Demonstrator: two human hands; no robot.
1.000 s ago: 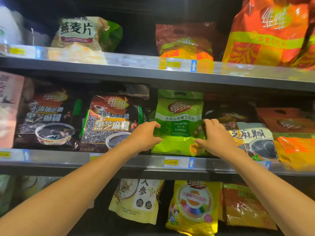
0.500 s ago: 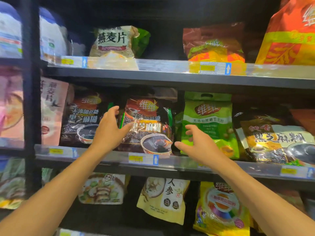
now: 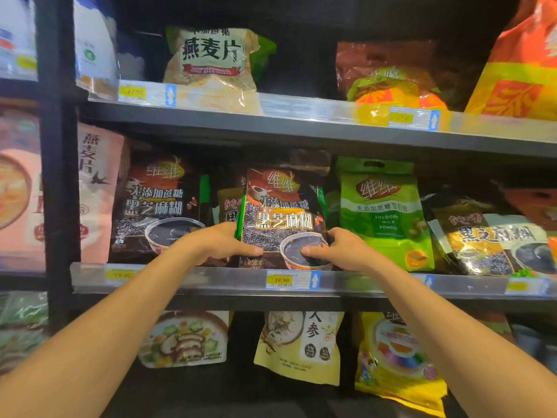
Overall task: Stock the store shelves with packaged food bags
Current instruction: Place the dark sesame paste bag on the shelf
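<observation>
Centre sesame bag [image 3: 283, 212]: dark brown upper field, black-and-white speckled lower field, gold and white lettering, bright green side edge, printed bowl of black paste; same pattern on left sesame bag [image 3: 156, 206]. To the right, soy powder bag [image 3: 382, 212] in vivid green with red-brown oval logo and white lettering; far left, oat bag [image 3: 96, 188] in pale pink with dark red characters and a dark swallow silhouette. Above, orange-red bag [image 3: 524, 40] with yellow band and red leaf motif; along the grey shelf edge [image 3: 211, 297], yellow price tag [image 3: 281, 279] beside a blue arrow tab.
</observation>
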